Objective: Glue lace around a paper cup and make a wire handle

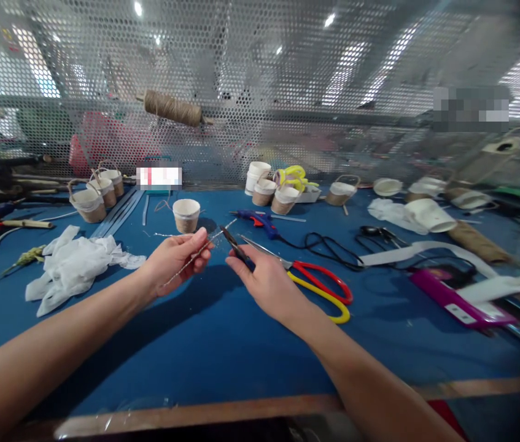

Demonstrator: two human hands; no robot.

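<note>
Twisted cord (pixel 190 263) aslant in the pinch of the left hand (pixel 177 256)

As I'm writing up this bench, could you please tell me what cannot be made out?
All in the head view:
Handles of the dark tool: mostly covered by the right hand.
Pinched part of the string: hidden by the left hand.
Label face: pixelated.
Shapes beyond the metal mesh: blurred through it.

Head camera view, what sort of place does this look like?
Probably a small craft workshop, judging by the blue glue gun with a red trigger, the cylindrical spool of brown twine, and the several small white-and-brown bucket-shaped cups on the blue work table.
</note>
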